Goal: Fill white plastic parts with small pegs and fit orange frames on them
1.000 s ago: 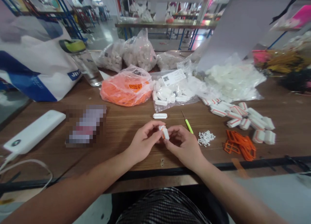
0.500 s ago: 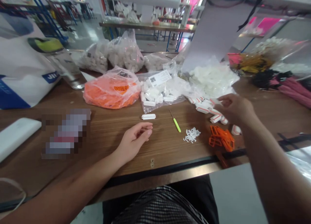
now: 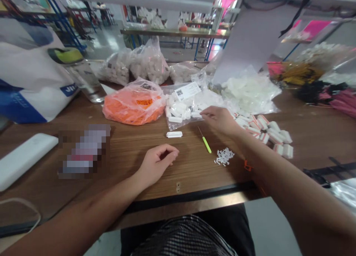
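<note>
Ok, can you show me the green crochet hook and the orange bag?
Green crochet hook [image 3: 206, 146], head view, on its green handle.
Orange bag [image 3: 133, 109], head view, on its middle.

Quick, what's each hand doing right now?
Left hand: loosely curled on the wooden table, empty.
Right hand: partly open at the clear plastic bag; cannot tell if holding anything.

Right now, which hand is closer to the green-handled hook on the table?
Right: your right hand is just beyond the tip of the green-handled hook, not touching it, while your left hand rests farther off, to the hook's left.
</note>
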A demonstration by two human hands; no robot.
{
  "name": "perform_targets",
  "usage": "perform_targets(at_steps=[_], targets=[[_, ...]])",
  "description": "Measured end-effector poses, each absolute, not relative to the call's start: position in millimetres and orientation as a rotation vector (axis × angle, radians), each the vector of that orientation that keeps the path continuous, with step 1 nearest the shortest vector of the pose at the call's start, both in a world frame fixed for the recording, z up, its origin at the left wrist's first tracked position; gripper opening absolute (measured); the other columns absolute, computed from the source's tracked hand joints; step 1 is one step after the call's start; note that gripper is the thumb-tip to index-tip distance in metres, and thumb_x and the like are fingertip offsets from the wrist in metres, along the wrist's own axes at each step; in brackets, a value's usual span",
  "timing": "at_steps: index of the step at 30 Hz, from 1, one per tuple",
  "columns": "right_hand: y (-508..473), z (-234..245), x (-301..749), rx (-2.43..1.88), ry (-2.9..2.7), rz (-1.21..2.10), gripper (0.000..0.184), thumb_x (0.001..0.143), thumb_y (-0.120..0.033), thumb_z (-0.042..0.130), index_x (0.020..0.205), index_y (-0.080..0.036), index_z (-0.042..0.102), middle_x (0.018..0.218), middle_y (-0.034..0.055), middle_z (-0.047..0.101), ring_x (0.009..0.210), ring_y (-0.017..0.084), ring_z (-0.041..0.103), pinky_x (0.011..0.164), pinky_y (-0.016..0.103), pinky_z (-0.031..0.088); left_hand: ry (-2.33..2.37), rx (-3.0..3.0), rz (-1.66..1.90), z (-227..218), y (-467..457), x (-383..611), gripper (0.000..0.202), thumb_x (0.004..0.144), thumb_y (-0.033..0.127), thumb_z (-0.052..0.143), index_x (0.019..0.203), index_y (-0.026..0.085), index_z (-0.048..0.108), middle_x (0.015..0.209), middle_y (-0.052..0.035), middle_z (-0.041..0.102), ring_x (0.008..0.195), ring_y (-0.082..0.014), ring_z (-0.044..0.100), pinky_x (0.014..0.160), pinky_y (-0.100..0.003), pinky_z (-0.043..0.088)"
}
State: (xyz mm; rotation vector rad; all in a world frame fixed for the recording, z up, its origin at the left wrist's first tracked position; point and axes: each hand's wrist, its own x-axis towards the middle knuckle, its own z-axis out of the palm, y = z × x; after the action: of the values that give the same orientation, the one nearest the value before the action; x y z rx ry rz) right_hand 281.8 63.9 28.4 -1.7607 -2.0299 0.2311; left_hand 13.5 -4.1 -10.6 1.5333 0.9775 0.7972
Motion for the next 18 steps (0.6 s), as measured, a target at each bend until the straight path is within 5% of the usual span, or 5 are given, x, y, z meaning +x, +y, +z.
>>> perform_targets(at_steps=[2, 6, 11, 18], targets=[[88.3, 25.2, 272.6, -1.786, -2.170, 0.120, 0.033, 0.090, -0.023, 0.043, 0.111, -0.019, 0.069, 0.116, 0.0079, 0.069, 0.103, 0.019, 0.062, 0.087, 0.031, 0.046, 0.970, 1.549, 0.792, -11.0, -4.7, 12.8, 0.016, 0.085, 0.031, 0.061, 0.084, 0.016, 0.067, 0.075, -0.0025, 0.064, 0.066, -0.0121, 0.056, 0.062, -0.025, 0.049], [122.8, 27.6, 271.8, -1.956, -2.255, 0.110, 0.027, 0.082, -0.021, 0.052, 0.095, -0.013, 0.074, 0.097, 0.0144, 0.073, 0.095, 0.028, 0.065, 0.083, 0.038, 0.046, 0.976, 1.537, 0.777, -11.4, -5.2, 12.2, 0.017, 0.085, 0.032, 0.061, 0.085, 0.016, 0.067, 0.076, -0.0022, 0.064, 0.065, -0.0119, 0.056, 0.062, -0.025, 0.049], [135.3, 31.4, 271.1, -2.041, -2.360, 0.132, 0.039, 0.071, -0.029, 0.069, 0.107, -0.016, 0.070, 0.108, 0.0135, 0.070, 0.098, 0.029, 0.064, 0.080, 0.035, 0.046, 0.970, 1.521, 0.768, -10.9, -4.8, 12.8, 0.018, 0.085, 0.032, 0.061, 0.087, 0.016, 0.067, 0.076, -0.0023, 0.063, 0.066, -0.0117, 0.056, 0.062, -0.024, 0.050], [143.5, 25.4, 261.1, -2.154, -2.395, 0.080, 0.052, 0.063, -0.034, 0.072, 0.111, -0.016, 0.064, 0.109, 0.0141, 0.069, 0.100, 0.031, 0.063, 0.078, 0.035, 0.046, 0.964, 1.511, 0.780, -10.9, -4.1, 14.3, 0.019, 0.084, 0.032, 0.061, 0.085, 0.015, 0.067, 0.074, -0.0019, 0.063, 0.065, -0.0111, 0.056, 0.059, -0.023, 0.051]])
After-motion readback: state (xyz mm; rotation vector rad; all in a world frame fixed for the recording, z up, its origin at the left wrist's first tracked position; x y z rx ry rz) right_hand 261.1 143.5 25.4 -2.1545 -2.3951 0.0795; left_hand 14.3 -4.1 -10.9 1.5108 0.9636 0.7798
